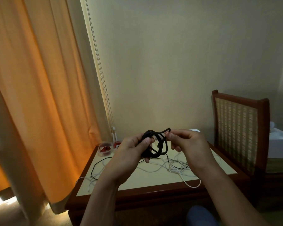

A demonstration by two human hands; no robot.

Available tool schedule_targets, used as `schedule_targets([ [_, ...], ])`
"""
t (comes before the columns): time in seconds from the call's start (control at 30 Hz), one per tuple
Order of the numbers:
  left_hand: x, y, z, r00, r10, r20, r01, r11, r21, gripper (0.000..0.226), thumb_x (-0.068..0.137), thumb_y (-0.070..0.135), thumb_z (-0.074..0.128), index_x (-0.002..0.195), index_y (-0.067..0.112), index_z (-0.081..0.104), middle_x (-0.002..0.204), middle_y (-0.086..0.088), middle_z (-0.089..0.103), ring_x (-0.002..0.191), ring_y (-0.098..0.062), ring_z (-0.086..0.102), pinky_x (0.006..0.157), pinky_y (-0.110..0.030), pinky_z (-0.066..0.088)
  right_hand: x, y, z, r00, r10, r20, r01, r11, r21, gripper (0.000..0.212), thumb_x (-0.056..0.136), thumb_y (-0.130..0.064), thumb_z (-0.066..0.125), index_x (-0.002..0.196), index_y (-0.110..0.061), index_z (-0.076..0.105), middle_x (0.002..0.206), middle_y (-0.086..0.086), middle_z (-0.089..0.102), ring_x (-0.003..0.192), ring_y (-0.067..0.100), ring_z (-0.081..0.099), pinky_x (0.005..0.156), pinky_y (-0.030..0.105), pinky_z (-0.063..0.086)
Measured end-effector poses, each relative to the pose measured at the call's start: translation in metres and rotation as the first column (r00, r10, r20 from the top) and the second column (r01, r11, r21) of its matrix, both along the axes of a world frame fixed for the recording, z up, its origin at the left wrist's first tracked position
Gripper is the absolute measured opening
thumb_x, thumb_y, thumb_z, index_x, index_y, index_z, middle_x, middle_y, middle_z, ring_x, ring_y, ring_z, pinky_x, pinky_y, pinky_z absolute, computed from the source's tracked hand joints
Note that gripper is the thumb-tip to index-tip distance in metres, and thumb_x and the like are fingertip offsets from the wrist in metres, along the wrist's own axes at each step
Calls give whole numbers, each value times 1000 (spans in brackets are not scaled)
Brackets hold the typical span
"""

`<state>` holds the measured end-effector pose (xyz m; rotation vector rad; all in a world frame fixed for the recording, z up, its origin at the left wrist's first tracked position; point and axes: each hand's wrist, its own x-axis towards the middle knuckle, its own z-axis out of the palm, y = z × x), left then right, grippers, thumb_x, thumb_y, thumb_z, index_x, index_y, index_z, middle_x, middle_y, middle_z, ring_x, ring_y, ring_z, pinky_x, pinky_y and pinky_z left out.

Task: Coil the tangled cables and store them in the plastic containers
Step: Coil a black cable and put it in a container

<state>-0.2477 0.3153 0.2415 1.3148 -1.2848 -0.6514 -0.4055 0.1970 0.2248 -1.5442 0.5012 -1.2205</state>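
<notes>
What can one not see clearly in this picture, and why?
- Head view: the second container is partly hidden by the left hand.
- Head view: red contents of the first container are too small to identify.
- Head view: a white object is mostly behind the right hand.
- Head view: the black cable is blurred; its ends cannot be found.

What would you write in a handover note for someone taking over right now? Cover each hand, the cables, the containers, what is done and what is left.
Left hand holds the coiled black cable above the table.
Right hand pinches its top loop.
Plastic containers sit at the table's far left corner, something red inside.
Done: black cable mostly coiled.
Left: store it, then coil the tangled cables lying on the table.
</notes>
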Motion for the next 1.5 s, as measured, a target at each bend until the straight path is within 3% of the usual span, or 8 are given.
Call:
schedule_targets([
  [0.23,-7,0,0,1000,19,11,-19,1000,-2,24,106,14,50,112,17,73,92,1,76,81,-11,69,76,-27,60,8,4,-3,945,317,79,-327,916,231,29,78,-24,71,95,-1,78,85,11,70,72,21,43,62,25,36],
  [0.43,-8,-1,2,995,91,-44,-94,993,-73,25,105,14,52,105,29,72,92,8,79,89,-7,75,73,-18,57,4,8,-8,946,319,-50,-313,944,102,28,97,-22,56,102,-4,77,106,9,62,89,27,42,68,32,35],
  [0.63,-15,-8,4,988,142,-62,-149,982,-121,24,103,15,55,101,32,73,88,9,79,83,-6,75,73,-18,58,3,22,-4,911,407,62,-411,893,182,52,88,-58,66,114,-13,73,107,1,65,93,18,49,73,32,36],
  [0.77,-15,-9,4,985,95,-141,-110,989,-101,22,103,11,55,106,19,75,95,3,80,87,-9,76,72,-19,58,10,35,0,975,164,-147,-165,986,3,8,91,-33,72,90,-26,75,88,-13,74,89,8,70,83,32,53],
  [0.97,-8,-11,1,970,101,-222,-116,992,-55,18,100,6,60,110,9,74,101,-4,79,96,-16,76,85,-30,61,16,33,-1,894,-300,-332,169,913,-370,8,97,-35,64,101,-33,70,82,-11,72,74,-1,67,60,11,45],
  [1.1,-6,-11,-1,948,107,-300,-126,991,-44,14,98,7,63,103,5,76,97,-10,78,96,-27,74,75,-27,61,15,28,-1,866,-354,-353,186,884,-430,23,101,-24,58,123,-24,68,83,-8,71,59,-2,68,56,12,51],
  [1.33,1,-13,-4,876,60,-478,-95,994,-50,17,100,3,57,101,-7,70,102,-20,77,106,-31,73,95,-40,59,4,18,5,913,-352,-207,232,864,-447,15,98,-15,64,96,-21,77,68,-12,70,58,4,67,54,11,48],
  [1.5,-4,-18,-10,776,6,-631,-76,994,-84,13,99,0,54,101,-3,67,97,-18,76,108,-28,73,99,-40,56,9,14,-2,953,-281,-115,239,928,-285,17,96,-11,64,91,-22,76,73,-10,73,64,8,72,62,22,57],
])
